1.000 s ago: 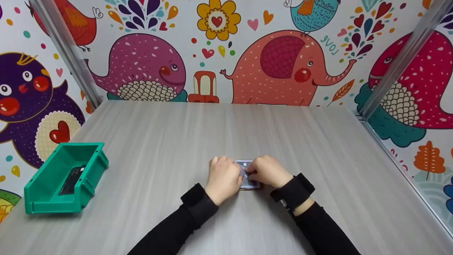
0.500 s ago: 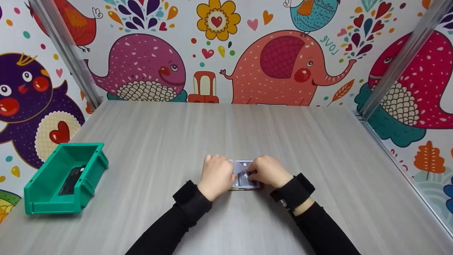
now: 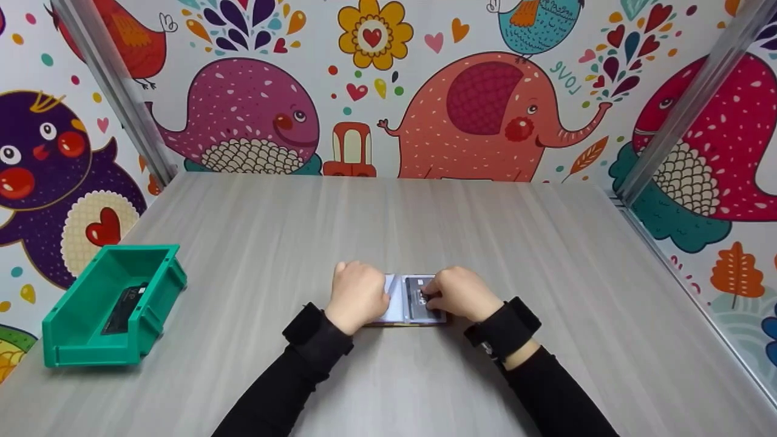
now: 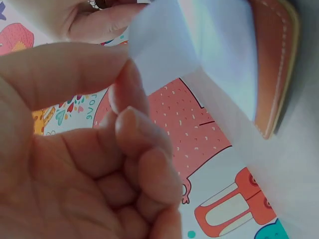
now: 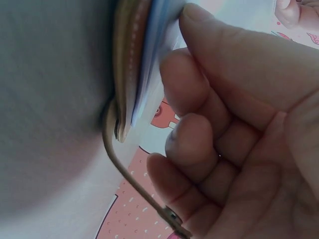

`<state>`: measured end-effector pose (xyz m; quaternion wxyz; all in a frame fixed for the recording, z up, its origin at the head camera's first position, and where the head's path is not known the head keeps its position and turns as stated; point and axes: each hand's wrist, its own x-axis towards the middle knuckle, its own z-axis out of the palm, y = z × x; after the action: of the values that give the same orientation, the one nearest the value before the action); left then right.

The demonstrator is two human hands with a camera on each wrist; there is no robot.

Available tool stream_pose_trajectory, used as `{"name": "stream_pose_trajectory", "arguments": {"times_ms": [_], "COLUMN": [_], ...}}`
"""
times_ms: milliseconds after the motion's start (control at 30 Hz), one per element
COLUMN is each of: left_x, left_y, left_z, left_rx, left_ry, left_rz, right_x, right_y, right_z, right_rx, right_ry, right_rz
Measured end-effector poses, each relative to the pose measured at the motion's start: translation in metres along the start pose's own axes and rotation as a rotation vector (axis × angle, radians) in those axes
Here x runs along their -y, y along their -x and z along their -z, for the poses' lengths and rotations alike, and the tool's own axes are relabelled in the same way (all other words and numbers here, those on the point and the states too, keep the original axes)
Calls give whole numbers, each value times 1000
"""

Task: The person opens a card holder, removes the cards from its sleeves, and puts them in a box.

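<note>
On the table lies an unfolded card holder (image 3: 406,325) with a brown stitched cover (image 4: 280,59) and clear plastic sleeves. A dark card (image 3: 415,301) shows on its right side. My left hand (image 3: 358,295) pinches a clear sleeve (image 4: 162,42) between thumb and index finger, raised on the left side. Over the right side, my right hand (image 3: 464,293) has curled fingers, and its thumb and index finger touch the sleeve above the card. Whether those two fingers pinch anything is hidden. A strap with a snap (image 5: 173,215) extends from the cover beneath the right hand.
A green plastic bin (image 3: 91,356) stands at the left of the table (image 3: 291,230), with a black card (image 3: 121,311) marked VIP inside. Patterned walls (image 3: 364,91) border the table at the back and sides, with metal posts (image 3: 115,91) at the corners.
My left hand has moved left, drawing the clear sleeve leftward and uncovering the dark card. The right hand has stayed in place.
</note>
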<state>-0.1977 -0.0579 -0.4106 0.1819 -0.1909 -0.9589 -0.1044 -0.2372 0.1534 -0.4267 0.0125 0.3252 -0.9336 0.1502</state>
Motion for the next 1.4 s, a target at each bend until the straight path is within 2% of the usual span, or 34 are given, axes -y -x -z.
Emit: {"name": "stream_pose_trajectory", "arguments": {"times_ms": [267,733,967,1400], "left_x": [4,11,12,16], "left_y": [-1,-1,-1,-4], "left_z": [1,-4,-5,-10], "left_rx": [95,177,206,305], "left_ry": [23,16,6,-13], "left_rz": [70,131,125,170], "right_x": [0,1,-1,-1], "right_y": [1,1,0,0], "right_z": [1,0,-1,-1], "right_rx": [-1,5,-3,-6], "right_ry": [-3,-5,9,8], "right_rz": [0,-25,21,21]}}
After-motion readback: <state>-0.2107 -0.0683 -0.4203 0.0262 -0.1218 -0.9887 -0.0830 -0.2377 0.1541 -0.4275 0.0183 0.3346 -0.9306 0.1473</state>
